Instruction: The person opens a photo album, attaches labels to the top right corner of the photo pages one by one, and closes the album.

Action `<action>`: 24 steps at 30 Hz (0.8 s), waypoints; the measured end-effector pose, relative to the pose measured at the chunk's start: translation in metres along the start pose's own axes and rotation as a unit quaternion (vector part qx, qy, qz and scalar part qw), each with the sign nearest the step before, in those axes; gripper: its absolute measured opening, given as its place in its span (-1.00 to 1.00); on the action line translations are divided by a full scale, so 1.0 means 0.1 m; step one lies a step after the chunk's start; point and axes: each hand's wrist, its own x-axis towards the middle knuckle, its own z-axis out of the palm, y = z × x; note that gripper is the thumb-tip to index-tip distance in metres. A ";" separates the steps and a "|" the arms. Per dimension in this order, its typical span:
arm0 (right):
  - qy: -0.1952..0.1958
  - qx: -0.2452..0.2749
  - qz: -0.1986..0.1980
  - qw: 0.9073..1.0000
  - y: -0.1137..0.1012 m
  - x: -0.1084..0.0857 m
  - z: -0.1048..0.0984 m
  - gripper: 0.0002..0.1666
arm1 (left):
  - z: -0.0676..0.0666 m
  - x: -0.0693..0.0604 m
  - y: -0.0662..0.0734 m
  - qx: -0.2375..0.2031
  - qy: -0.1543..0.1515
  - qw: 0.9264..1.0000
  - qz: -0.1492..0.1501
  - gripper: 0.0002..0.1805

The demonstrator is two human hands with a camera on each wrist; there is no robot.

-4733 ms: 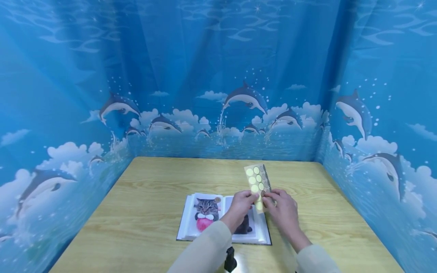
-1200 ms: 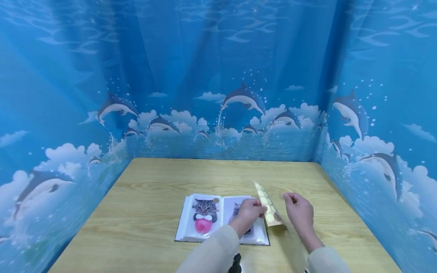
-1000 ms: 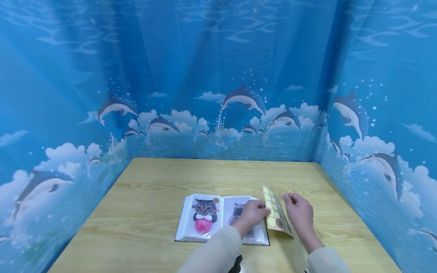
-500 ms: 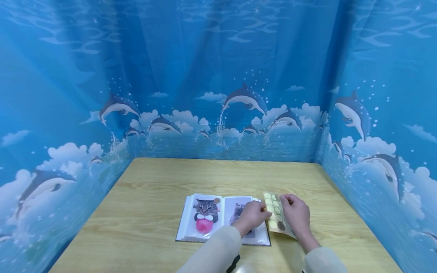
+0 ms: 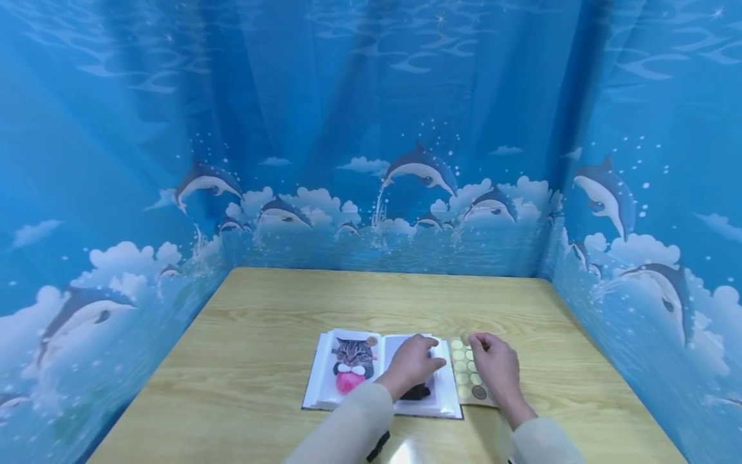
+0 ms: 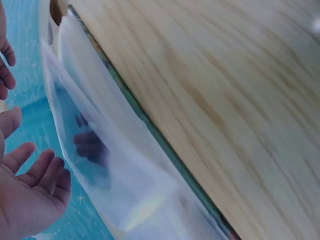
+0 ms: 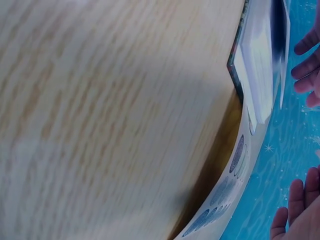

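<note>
A photo album (image 5: 448, 398) lies spread on the table, with a cat photo (image 5: 352, 364) on its left page and another photo partly hidden on the right. A brown round sticker sits at the left page's top corner. Over the right page hovers my left hand (image 5: 413, 364), fingers parted and holding nothing. My right hand (image 5: 500, 370) is above the sticker sheet (image 5: 462, 377), pinching what looks like a small round sticker (image 5: 466, 339), only faintly visible. The sheet lies right of the album and bears pale circles and one dark round sticker (image 5: 478, 392).
The wooden table (image 5: 266, 361) extends around the album on all sides. Blue dolphin-print curtains (image 5: 382, 129) enclose its back and both sides. In the right wrist view the curved sheet (image 7: 232, 185) stands partly off the tabletop beside the album (image 7: 255, 65).
The right hand came away from the sheet, still pinching. The left hand lowered the sheet beside the album, let go of it and moved left over the right page.
</note>
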 end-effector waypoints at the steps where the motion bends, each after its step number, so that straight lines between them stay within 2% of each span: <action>1: -0.002 -0.003 -0.002 1.000 0.00 0.00 0.01 -0.70 | -0.01 -0.01 -0.02 0.015 0.002 1.000 0.001 -0.53; 5: -0.007 -0.011 -0.002 1.000 0.01 0.03 0.08 -0.70 | -0.04 -0.08 -0.11 0.083 0.004 0.997 0.005 -0.50; 8: -0.017 -0.010 -0.001 1.000 0.01 0.05 0.13 -0.71 | -0.07 -0.15 -0.17 0.117 0.006 0.993 0.016 -0.50; 15: -0.020 -0.026 -0.023 0.999 0.00 0.08 0.22 -0.74 | -0.17 -0.29 -0.33 0.152 0.014 0.988 0.034 -0.44; 24: -0.022 -0.045 -0.023 0.998 -0.03 0.10 0.28 -0.72 | -0.25 -0.39 -0.39 0.163 -0.018 0.986 -0.003 -0.28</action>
